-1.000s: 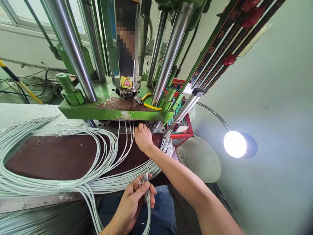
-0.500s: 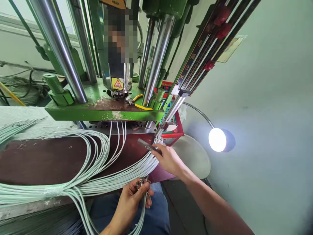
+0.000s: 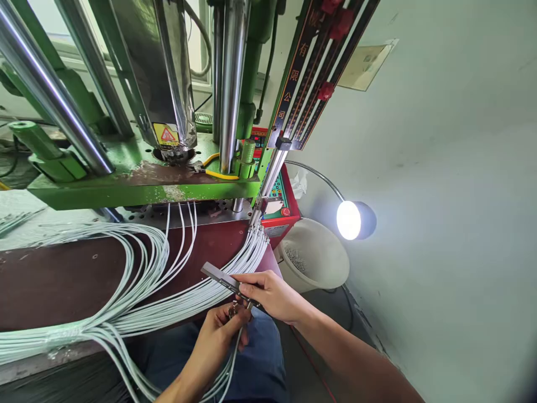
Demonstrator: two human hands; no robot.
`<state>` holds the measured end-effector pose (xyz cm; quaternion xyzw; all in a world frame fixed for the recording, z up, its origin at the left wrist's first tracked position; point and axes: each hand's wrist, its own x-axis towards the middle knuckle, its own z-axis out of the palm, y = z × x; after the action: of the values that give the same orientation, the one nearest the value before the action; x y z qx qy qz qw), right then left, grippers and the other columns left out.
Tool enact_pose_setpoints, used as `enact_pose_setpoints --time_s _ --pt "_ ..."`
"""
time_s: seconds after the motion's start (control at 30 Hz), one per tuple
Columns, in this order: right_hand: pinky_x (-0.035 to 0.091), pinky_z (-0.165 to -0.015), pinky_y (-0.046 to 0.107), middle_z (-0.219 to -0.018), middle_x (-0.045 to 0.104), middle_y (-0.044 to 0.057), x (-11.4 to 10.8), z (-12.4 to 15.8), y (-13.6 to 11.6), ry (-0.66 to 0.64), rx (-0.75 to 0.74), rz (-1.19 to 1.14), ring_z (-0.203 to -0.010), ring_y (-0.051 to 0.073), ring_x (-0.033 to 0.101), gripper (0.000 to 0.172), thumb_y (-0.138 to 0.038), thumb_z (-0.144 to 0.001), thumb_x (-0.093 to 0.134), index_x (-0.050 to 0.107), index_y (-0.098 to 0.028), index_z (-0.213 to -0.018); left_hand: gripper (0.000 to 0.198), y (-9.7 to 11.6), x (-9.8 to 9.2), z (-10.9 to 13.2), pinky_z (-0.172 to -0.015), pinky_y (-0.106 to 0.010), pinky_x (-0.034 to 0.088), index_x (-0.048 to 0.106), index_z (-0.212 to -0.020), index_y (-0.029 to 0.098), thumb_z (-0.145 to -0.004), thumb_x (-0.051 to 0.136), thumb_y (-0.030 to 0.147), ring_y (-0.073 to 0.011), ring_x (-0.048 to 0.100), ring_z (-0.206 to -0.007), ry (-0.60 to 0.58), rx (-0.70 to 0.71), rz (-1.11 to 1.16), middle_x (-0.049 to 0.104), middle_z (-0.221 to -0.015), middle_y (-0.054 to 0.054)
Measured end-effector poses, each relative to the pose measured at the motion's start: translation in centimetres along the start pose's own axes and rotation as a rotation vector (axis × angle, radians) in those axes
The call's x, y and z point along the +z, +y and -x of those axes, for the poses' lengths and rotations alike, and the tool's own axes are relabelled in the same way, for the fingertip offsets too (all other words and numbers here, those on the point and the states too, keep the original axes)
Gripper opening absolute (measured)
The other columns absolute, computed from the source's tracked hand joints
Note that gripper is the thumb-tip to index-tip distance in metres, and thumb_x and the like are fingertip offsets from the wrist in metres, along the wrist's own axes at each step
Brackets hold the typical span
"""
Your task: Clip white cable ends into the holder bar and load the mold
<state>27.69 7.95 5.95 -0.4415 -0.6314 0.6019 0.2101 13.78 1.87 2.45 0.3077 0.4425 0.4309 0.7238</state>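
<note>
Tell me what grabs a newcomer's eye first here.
The lit gooseneck lamp glares at right, above a pale basin. Left of it stands the green press, with pale cables fanning over the brown bench. Low in the middle, the right hand holds a flat metal bar over cable ends pinched in the left hand.

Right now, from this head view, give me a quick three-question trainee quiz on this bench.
1. True or false: the right hand holds a flat grey metal bar.
2. What does the left hand grip? A) pale grey cable ends with metal terminals B) a screwdriver C) a red button
3. Fill in: the lit gooseneck lamp hangs above a white plastic ____.

Key: 1 true; 2 A; 3 basin.
</note>
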Motion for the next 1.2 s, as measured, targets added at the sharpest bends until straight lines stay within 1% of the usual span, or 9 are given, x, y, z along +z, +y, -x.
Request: enact_pose_setpoints --time_s 0.23,0.37,0.5,0.63,0.73,0.83,1.0,1.1,1.2 --pt "0.049 -0.072 0.025 -0.089 0.068 0.003 0.5 0.0 -0.8 0.013 -0.024 0.053 -0.076 0.014 0.055 0.040 -0.032 -0.092 0.051 0.068 -0.017 -0.125 0.039 0.2 -0.1 0.1 -0.049 -0.025 0.031 0.058 -0.046 0.017 -0.071 0.070 0.044 -0.0101 0.041 -0.045 0.019 0.038 -0.052 0.051 -0.043 0.000" --pt "0.050 -0.074 0.027 -0.089 0.069 0.003 1.0 0.0 -0.5 0.057 -0.001 0.058 -0.077 0.015 0.059 0.039 -0.029 -0.090 0.053 0.069 -0.016 -0.123 0.042 0.2 -0.2 0.1 -0.049 -0.025 0.031 0.055 -0.043 0.017 -0.073 0.068 0.043 -0.0097 0.041 -0.045 0.029 0.035 -0.075 0.050 -0.044 0.001" --pt "0.050 -0.075 0.028 -0.090 0.070 0.003 1.2 0.0 0.0 0.089 0.024 0.074 -0.078 0.015 0.060 0.041 -0.029 -0.090 0.053 0.067 -0.016 -0.126 0.039 0.1 -0.1 -0.1 -0.047 -0.024 0.029 0.057 -0.047 0.017 -0.072 0.072 0.043 -0.0095 0.040 -0.042 0.065 0.039 -0.055 0.053 -0.043 0.001" --pt "0.051 -0.070 0.027 -0.082 0.069 0.003 0.5 -0.1 -0.1 0.044 0.037 0.048 -0.072 0.015 0.060 0.043 -0.032 -0.091 0.053 0.064 -0.016 -0.130 0.035 0.1 -0.3 -0.3 -0.051 -0.024 0.036 0.062 -0.056 0.016 -0.071 0.075 0.045 -0.0112 0.049 -0.046 -0.015 -0.017 -0.005 0.060 -0.051 -0.002" --pt "0.051 -0.072 0.027 -0.085 0.069 0.003 -0.3 -0.2 -0.4 0.055 0.025 0.080 -0.075 0.015 0.059 0.043 -0.033 -0.091 0.054 0.066 -0.016 -0.128 0.032 0.0 -0.7 -0.4 -0.057 -0.026 0.042 0.065 -0.069 0.016 -0.071 0.076 0.047 -0.0136 0.055 -0.053 -0.093 -0.058 0.086 0.064 -0.060 -0.003" --pt "0.050 -0.073 0.027 -0.087 0.069 0.003 -0.9 -0.2 -0.6 0.063 0.014 0.122 -0.073 0.014 0.057 0.041 -0.033 -0.090 0.054 0.068 -0.016 -0.125 0.034 -0.3 -1.2 -0.5 -0.060 -0.027 0.045 0.064 -0.070 0.017 -0.071 0.076 0.048 -0.0140 0.057 -0.056 -0.092 -0.043 0.150 0.064 -0.063 -0.002" --pt "0.049 -0.072 0.026 -0.082 0.067 0.002 -0.9 0.0 -0.9 0.032 0.012 0.147 -0.070 0.013 0.055 0.038 -0.026 -0.090 0.052 0.069 -0.015 -0.122 0.034 -0.5 -1.2 -0.4 -0.053 -0.023 0.040 0.063 -0.066 0.016 -0.073 0.075 0.047 -0.0099 0.049 -0.048 -0.052 -0.032 0.118 0.058 -0.053 0.001" --pt "0.048 -0.071 0.026 -0.083 0.066 0.002 -0.8 0.0 -1.0 0.021 0.018 0.148 -0.071 0.013 0.055 0.038 -0.024 -0.089 0.052 0.069 -0.015 -0.122 0.033 -0.4 -1.1 -0.3 -0.048 -0.022 0.035 0.060 -0.064 0.017 -0.074 0.074 0.045 -0.0076 0.044 -0.042 -0.015 -0.021 0.110 0.057 -0.052 0.003" --pt "0.048 -0.071 0.025 -0.082 0.066 0.002 -0.8 0.0 -1.0 0.005 0.008 0.142 -0.071 0.013 0.054 0.038 -0.023 -0.090 0.051 0.070 -0.016 -0.121 0.034 -0.2 -1.2 -0.4 -0.045 -0.022 0.032 0.058 -0.060 0.017 -0.075 0.072 0.044 -0.0064 0.042 -0.039 -0.022 -0.026 0.105 0.057 -0.052 0.002"
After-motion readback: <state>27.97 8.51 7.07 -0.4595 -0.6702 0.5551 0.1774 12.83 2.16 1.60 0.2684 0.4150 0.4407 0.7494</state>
